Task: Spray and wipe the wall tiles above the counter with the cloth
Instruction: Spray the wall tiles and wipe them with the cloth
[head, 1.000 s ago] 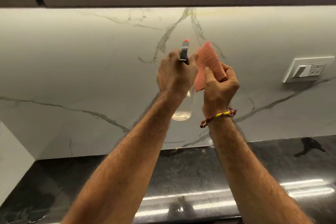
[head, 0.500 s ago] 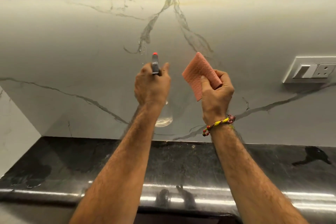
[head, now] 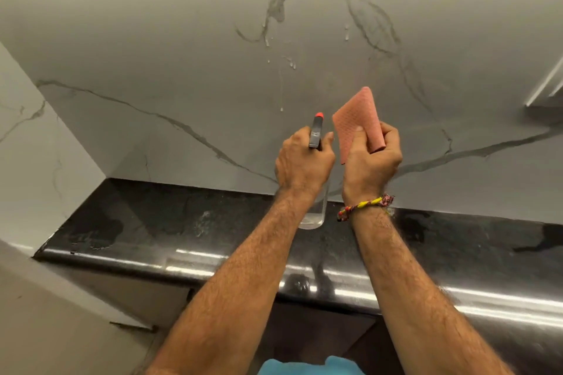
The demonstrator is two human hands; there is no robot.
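Gripping a clear spray bottle (head: 313, 216) by the neck, the left hand (head: 303, 166) points its red-tipped nozzle (head: 318, 115) at the marble-veined wall tiles (head: 182, 39) on the far side of the counter. The right hand (head: 372, 161), just beside it, pinches a folded pink cloth (head: 356, 119) between thumb and curled fingers, clear of the wall. Droplets (head: 286, 61) bead on the tile above the nozzle; one thin run trails down from them.

Black stone counter (head: 152, 222) below, glossy, with wet patches at its left end. Braided bracelet (head: 365, 207) on right wrist.

Risks, as I judge them: the spray runs down onto the counter if the cloth is slow to meet it; a wide wipe to the right could drag moisture towards the wall fitting (head: 545, 91) at the frame's right edge.
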